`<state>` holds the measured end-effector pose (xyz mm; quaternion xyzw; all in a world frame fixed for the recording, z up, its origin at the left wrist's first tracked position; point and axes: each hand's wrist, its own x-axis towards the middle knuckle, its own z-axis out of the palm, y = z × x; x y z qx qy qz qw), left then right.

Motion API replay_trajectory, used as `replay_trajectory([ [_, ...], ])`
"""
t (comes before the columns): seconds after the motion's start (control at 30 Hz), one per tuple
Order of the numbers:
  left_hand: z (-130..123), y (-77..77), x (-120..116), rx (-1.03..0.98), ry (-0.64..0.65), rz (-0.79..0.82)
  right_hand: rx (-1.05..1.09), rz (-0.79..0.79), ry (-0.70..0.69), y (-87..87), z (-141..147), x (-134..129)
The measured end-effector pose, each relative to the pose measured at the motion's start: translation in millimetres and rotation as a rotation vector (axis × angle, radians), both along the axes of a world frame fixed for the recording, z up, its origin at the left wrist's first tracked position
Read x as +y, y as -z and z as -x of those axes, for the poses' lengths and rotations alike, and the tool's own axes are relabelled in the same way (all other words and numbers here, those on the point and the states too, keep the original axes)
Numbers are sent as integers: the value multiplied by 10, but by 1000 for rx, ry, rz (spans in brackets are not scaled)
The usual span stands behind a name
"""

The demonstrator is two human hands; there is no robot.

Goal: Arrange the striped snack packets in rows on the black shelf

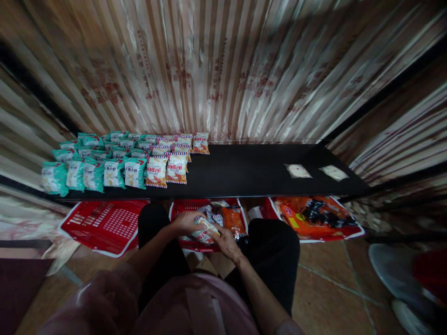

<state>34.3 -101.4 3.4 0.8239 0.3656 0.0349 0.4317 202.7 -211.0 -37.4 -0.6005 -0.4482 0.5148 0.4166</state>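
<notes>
Between my knees, above the middle red basket (241, 209), both my hands grip a snack bag (203, 235) with white and orange-red print. My left hand (186, 223) has its fingers closed over the bag's upper left side. On the lower right edge, my right hand (226, 242) pinches it between thumb and fingers. Other packets lie in the basket below, among them an orange packet (233, 221). Similar white-and-orange snack bags (176, 168) stand on the black shelf (240, 170), beside several rows of teal snack bags (93, 176).
Two flat white packets (298, 170) lie on the shelf's right part. A red basket (104, 223) sits below left, and another basket (312, 240) with orange and black packets below right. Striped curtain (223, 70) hangs behind the shelf. Dark metal posts (380, 100) frame the sides.
</notes>
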Motion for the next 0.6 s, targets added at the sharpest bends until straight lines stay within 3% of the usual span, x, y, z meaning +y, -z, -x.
replay_trajectory([
  [0.3, 53, -136, 76, -26, -36, 94, 267, 77, 84, -116, 33, 29],
  [0.6, 87, 53, 113, -291, -204, 351, 297, 89, 186, -90, -10, 39],
])
